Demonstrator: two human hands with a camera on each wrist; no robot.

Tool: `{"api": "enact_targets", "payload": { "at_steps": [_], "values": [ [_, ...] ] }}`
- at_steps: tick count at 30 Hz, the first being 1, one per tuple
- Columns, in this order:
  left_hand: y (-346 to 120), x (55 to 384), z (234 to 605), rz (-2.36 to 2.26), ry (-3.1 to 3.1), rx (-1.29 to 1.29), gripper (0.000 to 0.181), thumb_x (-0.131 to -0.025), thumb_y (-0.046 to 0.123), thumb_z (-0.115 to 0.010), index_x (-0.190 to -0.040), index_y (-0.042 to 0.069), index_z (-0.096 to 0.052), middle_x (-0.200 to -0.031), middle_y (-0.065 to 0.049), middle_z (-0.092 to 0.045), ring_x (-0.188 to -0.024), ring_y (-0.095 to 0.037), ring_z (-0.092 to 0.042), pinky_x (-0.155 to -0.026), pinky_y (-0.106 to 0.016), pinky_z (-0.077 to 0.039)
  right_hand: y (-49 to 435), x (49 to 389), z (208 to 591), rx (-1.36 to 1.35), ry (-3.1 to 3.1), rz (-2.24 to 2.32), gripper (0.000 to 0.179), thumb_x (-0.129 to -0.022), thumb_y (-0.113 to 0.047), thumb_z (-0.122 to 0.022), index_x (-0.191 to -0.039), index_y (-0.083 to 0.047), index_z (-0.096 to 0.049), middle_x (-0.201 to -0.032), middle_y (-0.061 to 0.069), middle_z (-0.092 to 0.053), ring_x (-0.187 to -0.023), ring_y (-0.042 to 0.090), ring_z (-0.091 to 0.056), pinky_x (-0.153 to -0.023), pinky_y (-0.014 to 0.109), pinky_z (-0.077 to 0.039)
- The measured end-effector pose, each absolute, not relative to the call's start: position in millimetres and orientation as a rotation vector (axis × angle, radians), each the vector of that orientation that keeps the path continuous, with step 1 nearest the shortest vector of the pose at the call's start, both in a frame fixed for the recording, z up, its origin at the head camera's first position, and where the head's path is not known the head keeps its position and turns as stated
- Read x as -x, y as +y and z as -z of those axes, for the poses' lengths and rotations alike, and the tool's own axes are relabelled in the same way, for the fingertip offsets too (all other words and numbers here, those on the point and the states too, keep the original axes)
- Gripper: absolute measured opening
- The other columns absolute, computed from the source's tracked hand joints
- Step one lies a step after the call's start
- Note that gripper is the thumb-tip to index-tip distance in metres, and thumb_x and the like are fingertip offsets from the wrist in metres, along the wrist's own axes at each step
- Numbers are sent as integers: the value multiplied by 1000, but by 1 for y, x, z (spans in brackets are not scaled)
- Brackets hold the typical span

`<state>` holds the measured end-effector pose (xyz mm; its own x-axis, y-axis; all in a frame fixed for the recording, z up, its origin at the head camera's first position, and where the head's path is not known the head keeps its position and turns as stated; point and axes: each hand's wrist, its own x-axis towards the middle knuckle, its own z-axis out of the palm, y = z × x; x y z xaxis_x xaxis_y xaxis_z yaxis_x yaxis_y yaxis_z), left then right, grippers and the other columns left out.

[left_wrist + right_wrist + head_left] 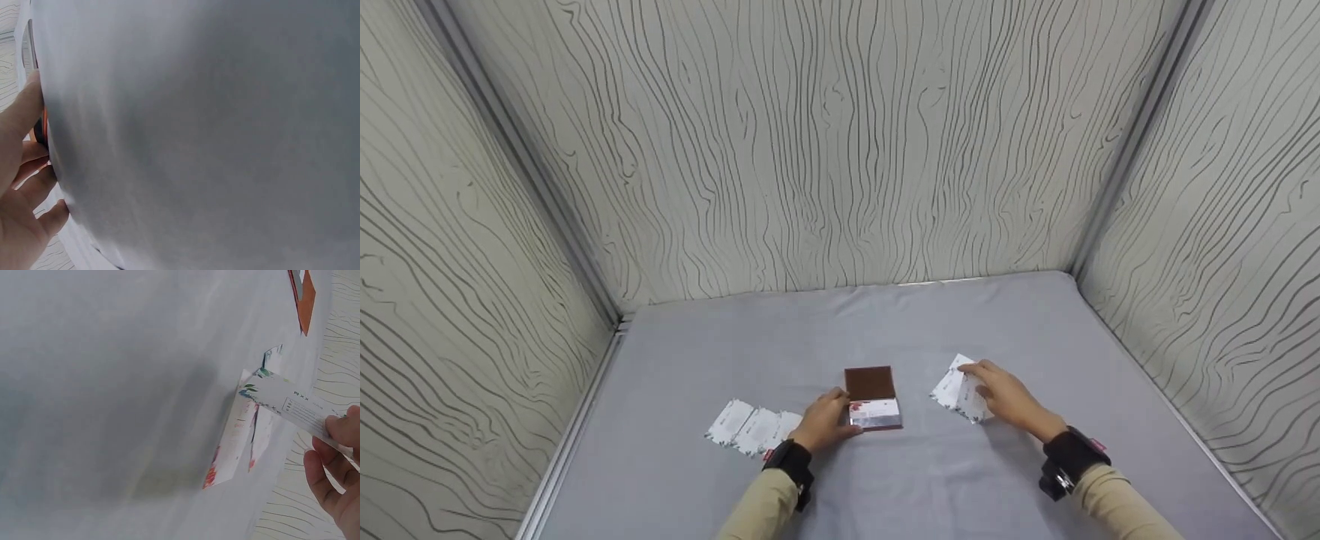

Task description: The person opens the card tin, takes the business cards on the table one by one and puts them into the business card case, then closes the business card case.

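A brown card case [870, 383] lies unfolded on the grey cloth, with a white floral business card [874, 409] in its near half. My left hand [822, 422] grips that half at its left side, thumb at the near edge and fingers towards the fold. Over to the right, my right hand [1003, 395] pinches a white business card [295, 405] between thumb and fingers, tilted above the table. Beneath it, more white cards [233, 441] with red and green floral corners lie overlapping on the cloth.
Left of my left hand, several white cards [756, 429] lie in an overlapping row, partly behind the hand. Grey cloth [780, 330] covers the table. Panels with a wood-line pattern [825, 150] stand at the back and both sides.
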<state>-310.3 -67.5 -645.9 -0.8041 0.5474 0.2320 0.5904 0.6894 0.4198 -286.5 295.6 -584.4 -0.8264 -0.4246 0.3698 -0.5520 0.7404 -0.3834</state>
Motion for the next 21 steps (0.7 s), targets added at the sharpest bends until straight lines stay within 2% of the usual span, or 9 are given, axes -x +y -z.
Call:
{"api": "enact_targets", "payload": {
  "at_steps": [5, 12, 21],
  "values": [
    [-67, 311, 648, 745, -2816, 934, 52, -82, 29, -82, -116, -6, -64, -116, -13, -60, -107, -31, -61, -94, -40, -50, 286, 289, 581, -772, -2649, -720, 49, -78, 20, -63, -123, 1, -62, -102, 11, -60, -88, 26, -61, -74, 43, -54],
    [-66, 312, 648, 762, -2850, 890, 54, -82, 31, -81, -117, -6, -64, -118, -13, -60, -109, -31, -60, -95, -42, -49, 269, 294, 580, -857, -2575, -776, 42, -80, 17, -66, -119, 1, -63, -109, 12, -64, -100, 31, -64, -83, 48, -54],
    [-66, 311, 648, 732, -2842, 900, 53, -82, 31, -82, -116, -5, -64, -116, -12, -60, -107, -30, -60, -94, -40, -50, 241, 297, 580, -946, -2522, -769, 36, -80, 14, -68, -114, 1, -64, -107, 11, -67, -98, 28, -64, -81, 44, -55]
  ]
}}
